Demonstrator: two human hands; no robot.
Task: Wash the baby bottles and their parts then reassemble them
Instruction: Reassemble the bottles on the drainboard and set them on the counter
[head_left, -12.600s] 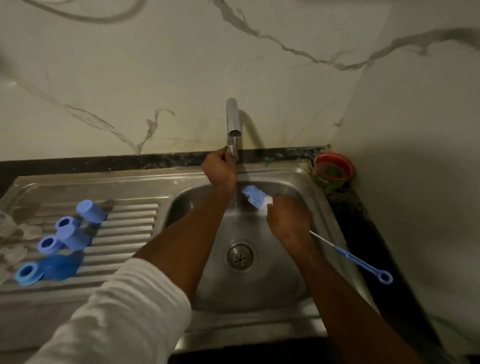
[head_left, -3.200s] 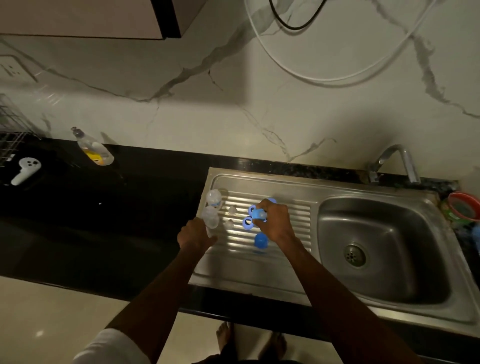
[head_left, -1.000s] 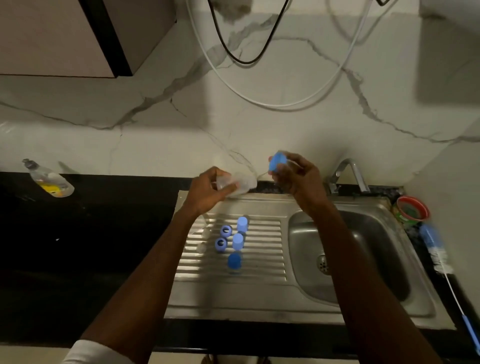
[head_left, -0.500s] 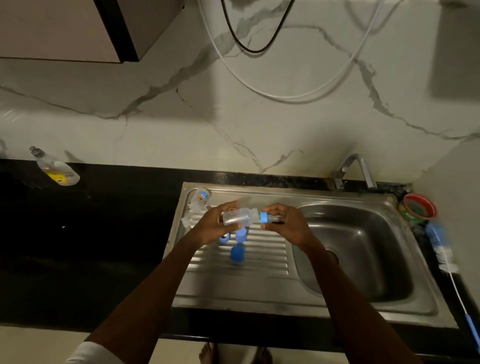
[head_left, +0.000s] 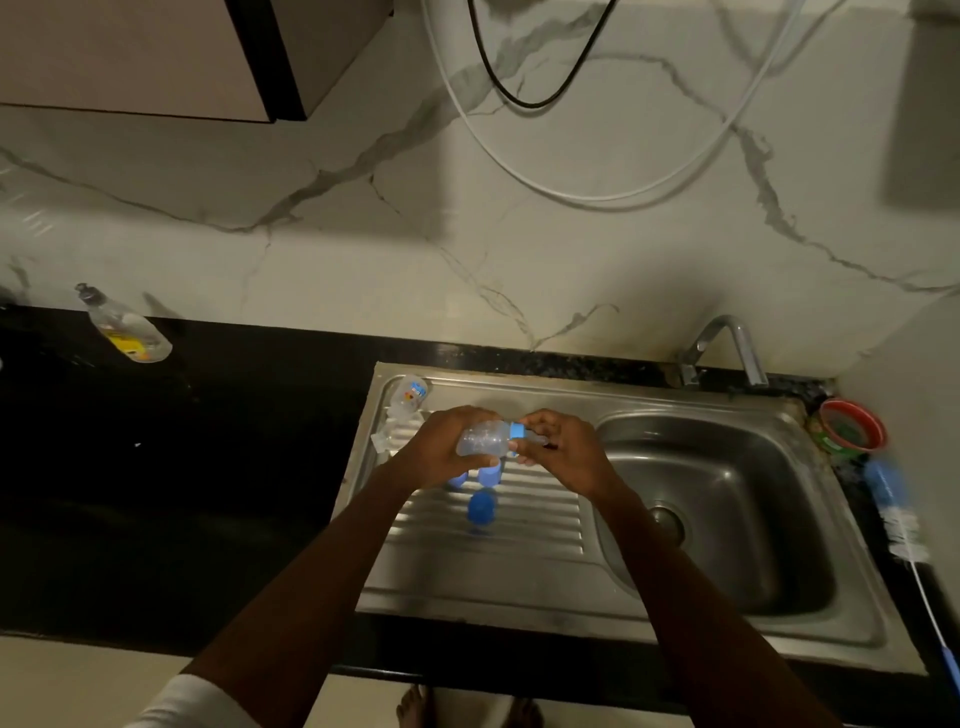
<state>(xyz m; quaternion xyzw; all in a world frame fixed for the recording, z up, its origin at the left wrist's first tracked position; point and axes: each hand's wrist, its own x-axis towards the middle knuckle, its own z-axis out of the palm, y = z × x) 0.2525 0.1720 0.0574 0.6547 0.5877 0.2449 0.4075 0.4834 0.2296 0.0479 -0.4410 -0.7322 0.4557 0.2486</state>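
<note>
My left hand (head_left: 441, 449) grips a clear baby bottle (head_left: 480, 439), held sideways above the steel drainboard (head_left: 488, 566). A blue collar ring (head_left: 517, 435) sits on the bottle's neck. My right hand (head_left: 563, 449) curls its fingers round that ring and the clear teat end. Below the hands, blue caps and rings (head_left: 482, 506) lie on the ribbed drainboard, partly hidden by my left hand. A second clear bottle (head_left: 410, 397) with a printed picture lies at the drainboard's back left corner, with clear parts (head_left: 387, 439) beside it.
The sink basin (head_left: 727, 519) with its drain lies to the right, the tap (head_left: 727, 343) behind it. A bottle brush (head_left: 898, 514) rests on the right counter near a red and green bowl (head_left: 852, 428). A dish soap bottle (head_left: 122, 327) stands on the black counter at left.
The hands came down from chest height with the bottle and the blue ring, and the ring is now on the bottle's neck. In the last half second little has shifted.
</note>
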